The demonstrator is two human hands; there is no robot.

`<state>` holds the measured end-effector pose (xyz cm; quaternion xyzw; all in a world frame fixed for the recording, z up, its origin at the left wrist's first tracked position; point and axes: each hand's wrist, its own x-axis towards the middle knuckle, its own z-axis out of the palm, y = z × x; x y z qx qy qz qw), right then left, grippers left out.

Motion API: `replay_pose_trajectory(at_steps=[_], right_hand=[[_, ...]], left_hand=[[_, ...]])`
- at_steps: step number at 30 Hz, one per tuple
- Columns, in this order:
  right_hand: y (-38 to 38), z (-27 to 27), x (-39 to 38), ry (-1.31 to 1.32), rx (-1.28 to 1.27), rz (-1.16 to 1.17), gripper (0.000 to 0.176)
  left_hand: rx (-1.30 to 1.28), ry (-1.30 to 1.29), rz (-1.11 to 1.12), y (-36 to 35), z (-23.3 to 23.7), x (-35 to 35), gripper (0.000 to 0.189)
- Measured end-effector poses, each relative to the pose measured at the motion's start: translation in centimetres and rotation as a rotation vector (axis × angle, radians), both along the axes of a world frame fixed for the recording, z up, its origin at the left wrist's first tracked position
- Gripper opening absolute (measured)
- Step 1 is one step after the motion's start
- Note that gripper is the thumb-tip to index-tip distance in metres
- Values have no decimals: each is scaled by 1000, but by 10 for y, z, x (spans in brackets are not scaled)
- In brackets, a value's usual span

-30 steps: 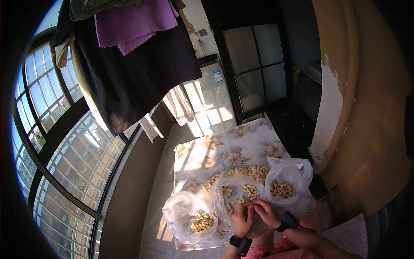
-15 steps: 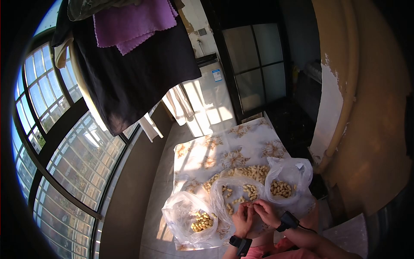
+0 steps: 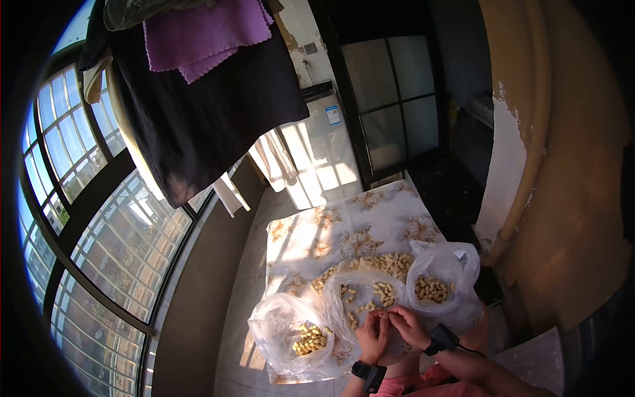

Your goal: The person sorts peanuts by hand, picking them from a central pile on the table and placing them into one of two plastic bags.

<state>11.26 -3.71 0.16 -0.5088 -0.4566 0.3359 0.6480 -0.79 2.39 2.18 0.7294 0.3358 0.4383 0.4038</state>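
My left hand [image 3: 373,333] and my right hand [image 3: 408,325] meet fingertip to fingertip over the near edge of the middle plastic bag [image 3: 334,309]. Fingers of both are pinched together; whatever they hold is too small to make out. Peanuts [image 3: 383,292] lie in and around that middle bag. At the left, a clear bag [image 3: 270,329] holds a small pile of yellowish peanuts [image 3: 309,340]. The right bag [image 3: 464,264] contains more peanuts [image 3: 431,290]. Beyond the bags, a band of peanuts [image 3: 395,264] stretches over the tablecloth.
A flowered cloth covers the table [image 3: 357,221]. Dark clothing [image 3: 211,112] and a purple cloth [image 3: 205,36] hang at the upper left, beside a barred window [image 3: 126,251]. Behind the table stands a white appliance [image 3: 321,159]. A pipe [image 3: 532,145] runs down the right wall.
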Motion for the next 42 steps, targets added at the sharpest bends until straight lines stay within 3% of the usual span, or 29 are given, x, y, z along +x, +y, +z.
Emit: replay_pose_trajectory(at_steps=[20,29,42], right_hand=[[-2,6,0,-47,-15,-13,16],[0,0,-2,81,-32,9,13],[0,2,-1,-52,8,-16,11]], left_hand=[[0,-7,4,0,1,0,15],[45,-47,57,-1,-2,0,16],[43,-28,48,0,-3,-1,16]])
